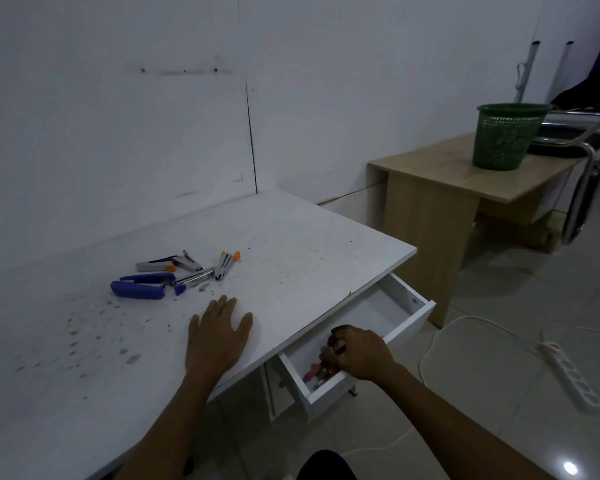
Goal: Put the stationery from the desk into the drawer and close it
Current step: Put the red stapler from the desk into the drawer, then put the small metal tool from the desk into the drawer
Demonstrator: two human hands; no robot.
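Note:
Several staplers lie in a loose pile on the white desk (291,244): a large purple stapler (137,290), smaller metal ones with orange tips (226,263) and purple tips (191,282). My left hand (217,336) rests flat on the desk, fingers spread, just in front of the pile and holding nothing. The white drawer (404,318) under the desk's right edge stands pulled out. My right hand (359,351) is inside it, fingers curled around a small metal stapler. Red staplers (314,370) lie in the drawer's near end, partly hidden by my hand.
A wooden side table (440,178) stands to the right with a green mesh basket (504,136) on it. A chrome chair frame (582,188) is beside it. A white power strip (568,372) and its cable lie on the tiled floor. The wall runs behind the desk.

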